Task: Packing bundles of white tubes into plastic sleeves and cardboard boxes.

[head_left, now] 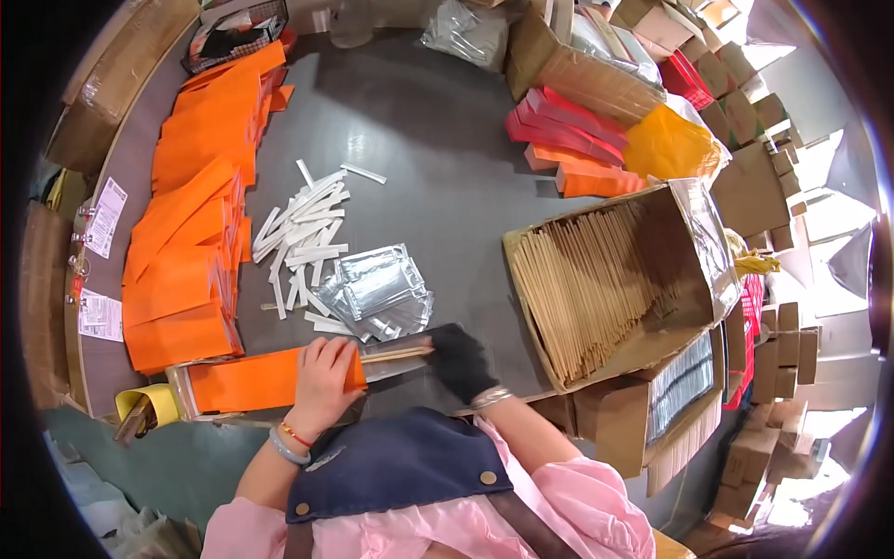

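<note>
My bare left hand (pixel 326 377) presses and grips the open end of a long orange paper sleeve (pixel 247 380) at the table's near edge. Pale wooden sticks (pixel 396 354) stick out of that end, beside a strip of clear plastic. In a black glove, my right hand (pixel 458 363) is closed around the outer ends of the sticks; its fingertips are partly hidden. Just beyond both hands lie silver foil packets (pixel 377 279) and a loose heap of narrow white strips (pixel 312 224).
Stacked orange sleeves (pixel 200 186) line the table's left side. On the right, a cardboard box (pixel 545 349) holds many wooden sticks, with another box of silver packets (pixel 680 391) below it. Pink-red sleeves (pixel 568 126) and an open carton (pixel 596 79) stand at the far right.
</note>
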### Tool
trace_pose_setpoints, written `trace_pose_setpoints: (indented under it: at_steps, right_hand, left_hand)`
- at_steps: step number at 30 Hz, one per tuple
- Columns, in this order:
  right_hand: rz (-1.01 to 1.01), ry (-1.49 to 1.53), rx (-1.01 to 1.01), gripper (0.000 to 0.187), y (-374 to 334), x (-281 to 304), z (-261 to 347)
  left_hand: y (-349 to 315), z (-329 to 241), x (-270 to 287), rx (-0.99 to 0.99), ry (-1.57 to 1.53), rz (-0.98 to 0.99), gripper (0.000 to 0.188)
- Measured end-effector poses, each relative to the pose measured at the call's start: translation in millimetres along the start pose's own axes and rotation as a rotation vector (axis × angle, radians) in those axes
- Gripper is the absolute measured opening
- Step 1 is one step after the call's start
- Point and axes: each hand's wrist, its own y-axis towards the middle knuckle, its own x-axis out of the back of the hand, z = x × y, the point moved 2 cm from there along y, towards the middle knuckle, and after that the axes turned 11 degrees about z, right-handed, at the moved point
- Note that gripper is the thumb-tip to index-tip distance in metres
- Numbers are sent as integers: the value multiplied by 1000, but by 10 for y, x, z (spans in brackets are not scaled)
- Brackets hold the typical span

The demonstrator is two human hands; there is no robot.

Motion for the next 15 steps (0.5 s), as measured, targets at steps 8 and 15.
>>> trace_pose_setpoints:
  at_steps: [8,15]
  right_hand:
    - [-15,-237,161,58,166,96,601]
    - [24,-283,147,51,56,530,461]
  left_hand:
    - [185,-23,228,-178,69,128,61]
    - [135,342,1273,-151,159,278,35]
